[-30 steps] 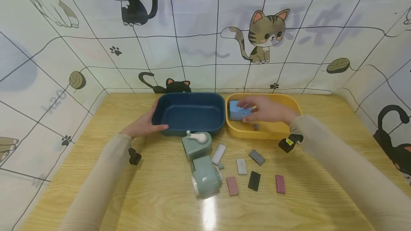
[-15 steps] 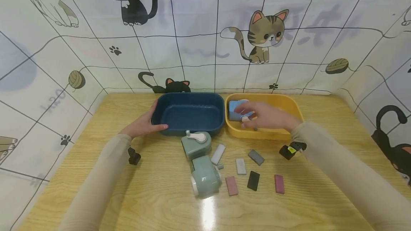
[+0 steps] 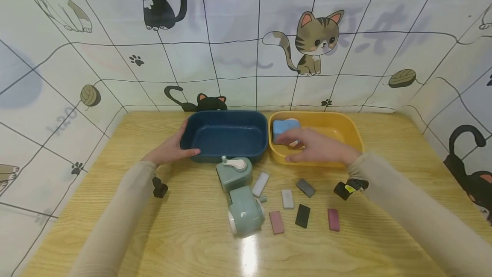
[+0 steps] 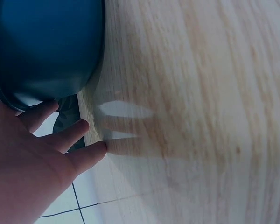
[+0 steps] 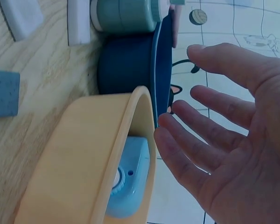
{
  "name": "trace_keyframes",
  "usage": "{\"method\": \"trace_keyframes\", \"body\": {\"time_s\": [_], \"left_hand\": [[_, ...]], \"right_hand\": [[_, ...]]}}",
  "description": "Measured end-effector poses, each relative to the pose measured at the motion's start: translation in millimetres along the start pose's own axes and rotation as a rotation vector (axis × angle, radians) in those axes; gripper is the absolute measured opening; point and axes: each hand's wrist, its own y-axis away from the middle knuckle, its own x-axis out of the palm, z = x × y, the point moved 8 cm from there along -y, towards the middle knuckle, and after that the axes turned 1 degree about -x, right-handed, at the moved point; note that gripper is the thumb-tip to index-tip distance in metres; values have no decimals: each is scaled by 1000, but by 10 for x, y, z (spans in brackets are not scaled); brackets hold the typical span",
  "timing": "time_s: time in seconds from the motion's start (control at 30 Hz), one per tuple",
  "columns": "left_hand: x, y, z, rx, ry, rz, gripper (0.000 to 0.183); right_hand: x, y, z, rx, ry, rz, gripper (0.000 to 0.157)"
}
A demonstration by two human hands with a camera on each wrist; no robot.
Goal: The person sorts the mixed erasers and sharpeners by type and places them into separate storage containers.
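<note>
My left hand [image 3: 167,149] spans the left end of a dark blue basin [image 3: 184,138], thumb along its front side and fingers at the back. In the left wrist view those fingers [image 4: 65,135] are spread and fairly straight, one at the basin's wall. My right hand [image 3: 320,145] hovers over a yellow basin [image 3: 347,127], and the right wrist view shows its palm bare and fingers loosely bent. Inside the yellow basin, at its left end, sits a light blue boxy sharpener [image 5: 135,158] with a white round part, partly covered by the right fingers in the head view.
Two green sharpeners, one with a white crank [image 3: 235,173] and one lying in front [image 3: 246,210], stand before the basins. Several eraser-like blocks lie to their right, among them a black one [image 3: 302,216] and a magenta one [image 3: 333,219]. A cat-print curtain [image 3: 238,54] hangs behind the table.
My right hand has drawn back from the light blue sharpener toward the yellow basin's front side, uncovering more of its top. The left hand stays at the blue basin.
</note>
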Motion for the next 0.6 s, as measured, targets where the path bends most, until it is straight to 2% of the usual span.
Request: {"method": "trace_keyframes", "body": {"time_s": [0.6], "left_hand": [[-4,-3,28,-11,6,-2,113]], "right_hand": [[264,-9,241,-45,20,77,43]]}}
